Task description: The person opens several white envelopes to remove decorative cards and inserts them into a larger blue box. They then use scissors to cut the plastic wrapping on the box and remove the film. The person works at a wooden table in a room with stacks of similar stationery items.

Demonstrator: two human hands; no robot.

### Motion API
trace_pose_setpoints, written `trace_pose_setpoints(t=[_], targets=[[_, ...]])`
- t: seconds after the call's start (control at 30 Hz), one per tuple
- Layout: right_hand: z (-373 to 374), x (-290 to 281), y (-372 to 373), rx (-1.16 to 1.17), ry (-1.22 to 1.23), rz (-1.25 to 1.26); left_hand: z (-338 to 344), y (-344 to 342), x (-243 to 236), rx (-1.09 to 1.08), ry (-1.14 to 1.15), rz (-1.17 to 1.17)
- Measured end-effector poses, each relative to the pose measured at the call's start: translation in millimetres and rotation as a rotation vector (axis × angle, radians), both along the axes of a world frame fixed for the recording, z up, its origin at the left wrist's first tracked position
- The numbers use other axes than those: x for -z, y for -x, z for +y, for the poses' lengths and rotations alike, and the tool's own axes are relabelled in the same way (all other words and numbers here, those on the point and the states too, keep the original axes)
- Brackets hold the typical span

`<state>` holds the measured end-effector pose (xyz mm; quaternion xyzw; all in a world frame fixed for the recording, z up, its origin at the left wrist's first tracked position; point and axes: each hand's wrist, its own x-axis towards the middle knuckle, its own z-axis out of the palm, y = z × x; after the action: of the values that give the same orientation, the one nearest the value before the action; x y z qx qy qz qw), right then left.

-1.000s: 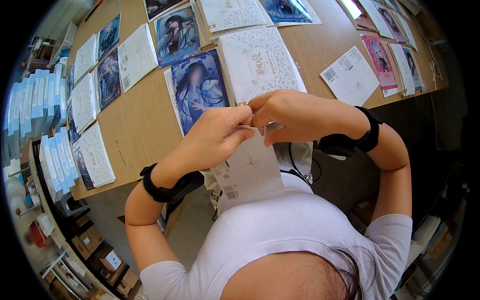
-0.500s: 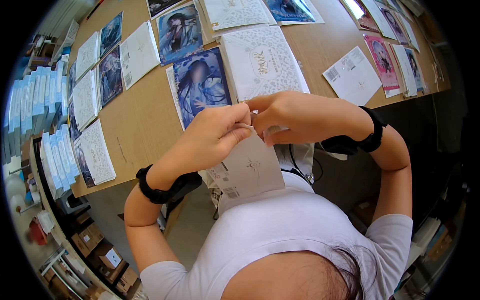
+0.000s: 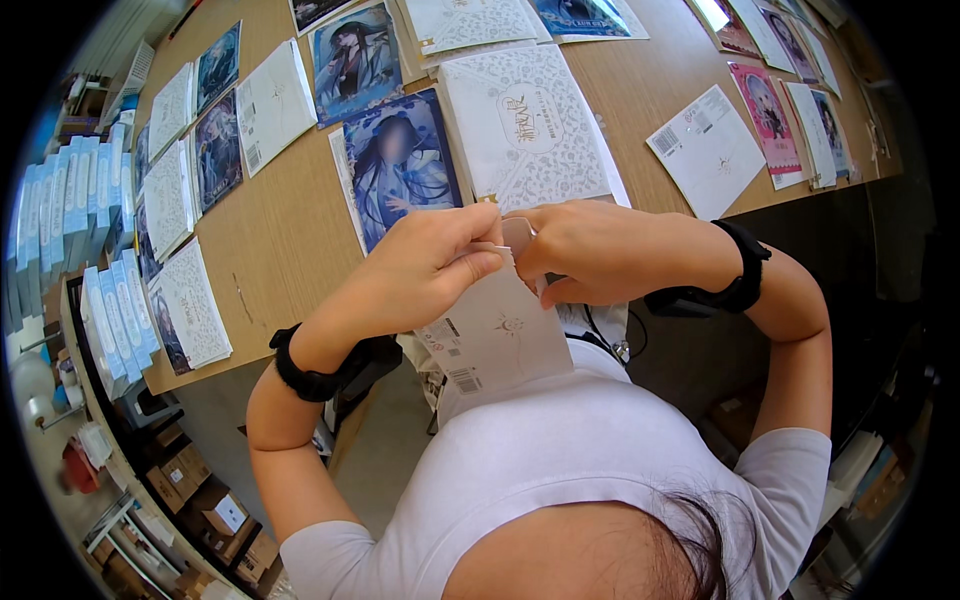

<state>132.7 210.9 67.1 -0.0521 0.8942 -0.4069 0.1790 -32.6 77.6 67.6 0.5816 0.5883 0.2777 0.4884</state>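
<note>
white barcoded packet (image 3: 502, 332), tilted

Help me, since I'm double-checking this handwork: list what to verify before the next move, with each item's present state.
1. Left hand gripping the white packet: ok, thumb and fingers pinch its top edge.
2. Right hand gripping it: cannot tell; the fingers are bent at its upper right edge, partly hidden.
3. White packet supported by the table: not ok, it is held beyond the near edge, before the white shirt.
4. Barcode in sight: ok, near the packet's lower left corner.
5. Packet's contents: cannot tell.
</note>
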Motion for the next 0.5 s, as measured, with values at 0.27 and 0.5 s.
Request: trace_pose_setpoints(t=[0.27,0.5], targets=[[-3,9,-7,-0.014,-0.012,0.097,-5,4,2,-0.043,0.035,-0.035],[-11,10,-7,-0.008,-0.014,0.016,-4,3,3,-0.054,0.042,-0.025]])
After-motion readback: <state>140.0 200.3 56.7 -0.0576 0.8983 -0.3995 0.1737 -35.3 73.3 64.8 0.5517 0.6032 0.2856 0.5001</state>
